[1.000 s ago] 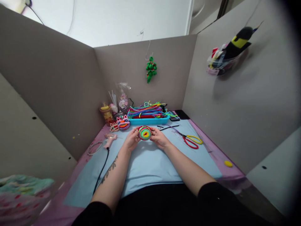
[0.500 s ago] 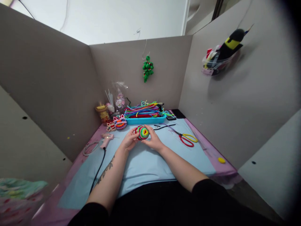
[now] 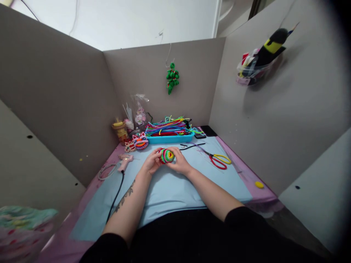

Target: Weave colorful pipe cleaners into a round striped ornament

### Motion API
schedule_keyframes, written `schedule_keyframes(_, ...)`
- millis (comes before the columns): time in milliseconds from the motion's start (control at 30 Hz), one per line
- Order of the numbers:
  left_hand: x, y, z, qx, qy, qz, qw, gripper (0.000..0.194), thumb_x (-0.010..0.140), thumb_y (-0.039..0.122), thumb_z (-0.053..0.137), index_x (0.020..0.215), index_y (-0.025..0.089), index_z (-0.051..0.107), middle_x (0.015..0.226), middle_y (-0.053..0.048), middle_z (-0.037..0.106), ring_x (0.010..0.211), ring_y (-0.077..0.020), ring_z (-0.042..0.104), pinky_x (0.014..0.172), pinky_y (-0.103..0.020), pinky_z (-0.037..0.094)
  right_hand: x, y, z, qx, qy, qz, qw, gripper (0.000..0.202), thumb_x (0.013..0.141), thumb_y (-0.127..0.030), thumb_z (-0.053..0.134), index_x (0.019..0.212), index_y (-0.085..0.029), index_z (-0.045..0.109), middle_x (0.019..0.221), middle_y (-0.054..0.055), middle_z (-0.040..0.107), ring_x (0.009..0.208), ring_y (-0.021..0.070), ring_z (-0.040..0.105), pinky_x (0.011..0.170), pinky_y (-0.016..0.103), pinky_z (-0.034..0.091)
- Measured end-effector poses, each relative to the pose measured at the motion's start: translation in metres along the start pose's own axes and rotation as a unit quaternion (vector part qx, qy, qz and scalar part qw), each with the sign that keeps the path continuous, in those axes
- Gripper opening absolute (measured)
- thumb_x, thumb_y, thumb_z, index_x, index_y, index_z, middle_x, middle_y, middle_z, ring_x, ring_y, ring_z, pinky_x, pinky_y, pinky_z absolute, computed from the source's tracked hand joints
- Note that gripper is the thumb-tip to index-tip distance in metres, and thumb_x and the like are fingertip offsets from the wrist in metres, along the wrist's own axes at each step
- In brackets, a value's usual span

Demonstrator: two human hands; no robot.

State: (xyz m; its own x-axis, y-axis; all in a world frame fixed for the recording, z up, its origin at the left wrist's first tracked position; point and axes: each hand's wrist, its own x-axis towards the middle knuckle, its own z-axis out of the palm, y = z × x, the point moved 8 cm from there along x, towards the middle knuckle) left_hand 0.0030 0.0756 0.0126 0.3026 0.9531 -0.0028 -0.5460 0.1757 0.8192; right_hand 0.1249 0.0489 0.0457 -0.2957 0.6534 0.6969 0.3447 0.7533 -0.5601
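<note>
Between my two hands is a small round piece of coiled pipe cleaners (image 3: 166, 156), striped red, green and pink with a yellow patch on the side facing me. My left hand (image 3: 152, 162) grips it from the left, fingers and thumb closed on its edge. On the right, my right hand (image 3: 179, 160) holds its other side with curled fingers over the top. The piece is raised above the light blue sheet (image 3: 170, 190). Part of its outline is covered by my fingers.
Behind my hands stands a blue tray (image 3: 170, 139) of colourful pipe cleaners. Scissors (image 3: 219, 160) with red and yellow handles lie to the right, a pink glue gun (image 3: 125, 163) with its cord to the left. Two animal-face pieces (image 3: 140, 141) sit at the back left. Grey panels (image 3: 192, 80) enclose the table.
Both hands keep hold of the coiled piece, which has turned very slightly. The whole view has shifted a little with my head.
</note>
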Motion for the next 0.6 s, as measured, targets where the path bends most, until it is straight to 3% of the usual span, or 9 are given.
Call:
schedule_keyframes(267,0.001,-0.007,-0.003,0.014,0.018,-0.009,1.000,0.038,0.068,0.013,0.070,0.103,0.015,0.056,0.087,-0.006,0.066,0.070,-0.0162,0.065,0.066,-0.029,0.053,-0.003,-0.001,0.009,-0.023,-0.027,-0.027,0.999,0.083,0.066,-0.034,0.072,0.137,-0.023,0.030,0.137,0.014,0.038,0.128,0.0284,0.034,0.107,0.047,0.027)
schedule_keyframes(600,0.002,-0.008,0.000,0.005,-0.003,-0.021,1.000,0.033,0.068,0.013,0.070,0.099,0.013,0.059,0.082,-0.005,0.067,0.068,-0.0146,0.065,0.063,-0.024,0.051,-0.002,0.001,0.008,-0.029,-0.030,0.003,0.999,0.067,0.068,-0.028,0.069,0.129,-0.024,0.043,0.131,0.012,0.040,0.123,0.0261,0.039,0.105,0.044,0.032)
